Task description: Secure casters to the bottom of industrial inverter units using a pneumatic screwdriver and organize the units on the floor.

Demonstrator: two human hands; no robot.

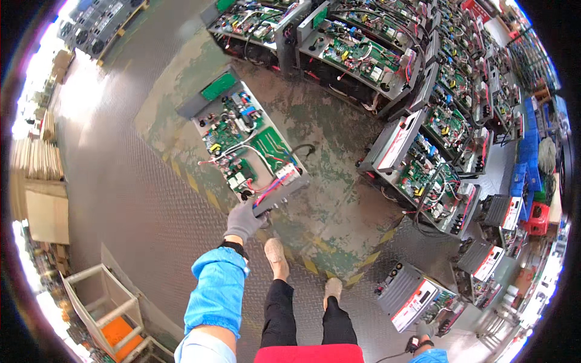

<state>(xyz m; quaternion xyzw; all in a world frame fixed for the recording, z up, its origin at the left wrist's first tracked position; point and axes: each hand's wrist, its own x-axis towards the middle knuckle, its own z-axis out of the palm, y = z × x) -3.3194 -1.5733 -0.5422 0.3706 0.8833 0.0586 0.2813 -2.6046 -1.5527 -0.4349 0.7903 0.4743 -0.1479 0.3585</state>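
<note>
My left hand (243, 222), in a grey glove, is closed on the near end of an open electronics chassis (248, 139). That chassis has a grey metal tray, green circuit boards, red, blue and white wires, and an upright panel at its far end. At the lower right, my right hand (426, 328), also gloved in grey, is closed at the near edge of another electronics unit (408, 296). This one has a ribbed grey cover and a red-and-white front panel. Its boards show only partly, and my right fingertips are mostly hidden.
Rows of similar open chassis (366, 57) fill the back right, with one chassis (423, 175) nearer. More covered units (481, 260) stand at right, by a red crate (536, 219) and blue bins (528, 145). A metal-framed cart (100, 302) and stacked boards (45, 212) are at left.
</note>
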